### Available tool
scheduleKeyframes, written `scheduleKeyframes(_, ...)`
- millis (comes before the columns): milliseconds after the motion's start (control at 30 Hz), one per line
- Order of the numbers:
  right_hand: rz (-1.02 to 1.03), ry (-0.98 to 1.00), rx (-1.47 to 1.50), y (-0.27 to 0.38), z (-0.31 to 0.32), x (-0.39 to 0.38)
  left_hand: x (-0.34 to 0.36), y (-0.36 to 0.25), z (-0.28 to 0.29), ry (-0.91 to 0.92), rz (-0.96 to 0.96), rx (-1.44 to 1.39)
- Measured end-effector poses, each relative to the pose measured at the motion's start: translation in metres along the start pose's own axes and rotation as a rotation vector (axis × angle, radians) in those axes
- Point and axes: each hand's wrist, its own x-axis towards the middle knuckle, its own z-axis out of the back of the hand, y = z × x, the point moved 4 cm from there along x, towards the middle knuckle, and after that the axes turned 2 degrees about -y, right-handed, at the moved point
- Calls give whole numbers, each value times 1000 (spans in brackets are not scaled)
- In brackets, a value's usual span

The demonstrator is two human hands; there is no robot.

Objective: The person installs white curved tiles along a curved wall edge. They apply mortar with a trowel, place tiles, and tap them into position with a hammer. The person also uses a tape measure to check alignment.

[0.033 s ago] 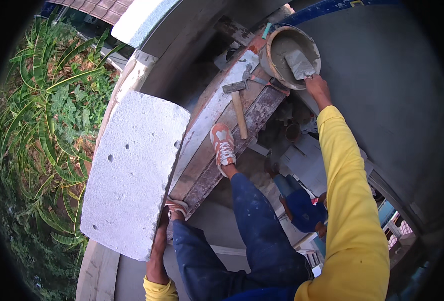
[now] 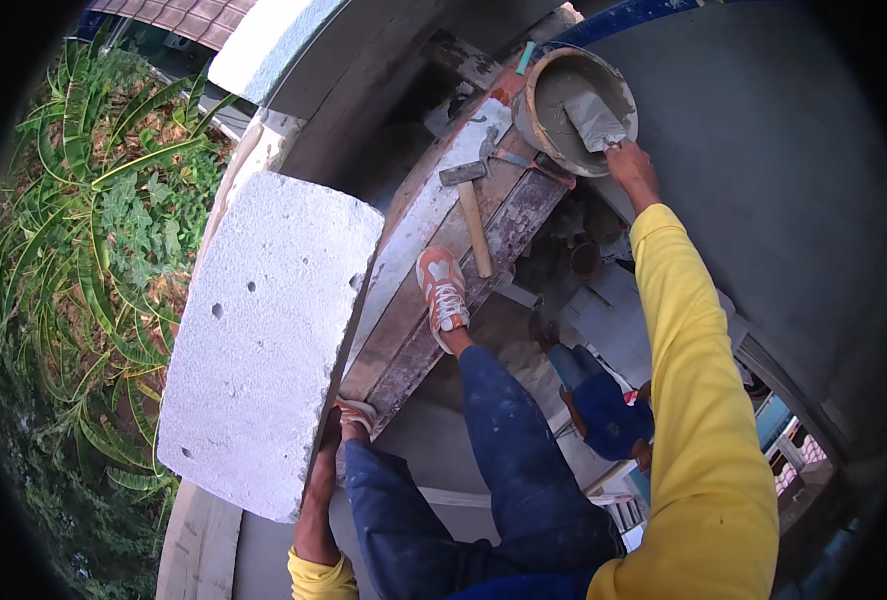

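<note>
A worker on a scaffold plank steadies a block while dipping a trowel into mortar.

The left hand [image 2: 321,470], at seven o'clock, presses flat against the edge of the large pale-grey aerated concrete block [image 2: 263,340], its long axis running from one o'clock down to seven. The right hand [image 2: 631,165], at one o'clock, is closed around the handle of a mortar-smeared steel trowel [image 2: 593,120] resting in the round, grey-crusted mortar bucket [image 2: 571,100], which lies well apart from the block. A wooden-handled hammer [image 2: 471,215] lies on the stained wooden plank [image 2: 508,215] between them. No labels or signs show.
</note>
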Motion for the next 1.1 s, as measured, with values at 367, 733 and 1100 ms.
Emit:
scheduleKeyframes(367,61,156,358,7,-44,65,57,-91,-117,4,-318,120)
scheduleKeyframes(733,-71,30,1049,-64,-38,-54,78,-153,-161,-179,-678,-112)
scheduleKeyframes(1100,535,-708,884,0,60,-192,58,-180,-195,-295,-750,-15)
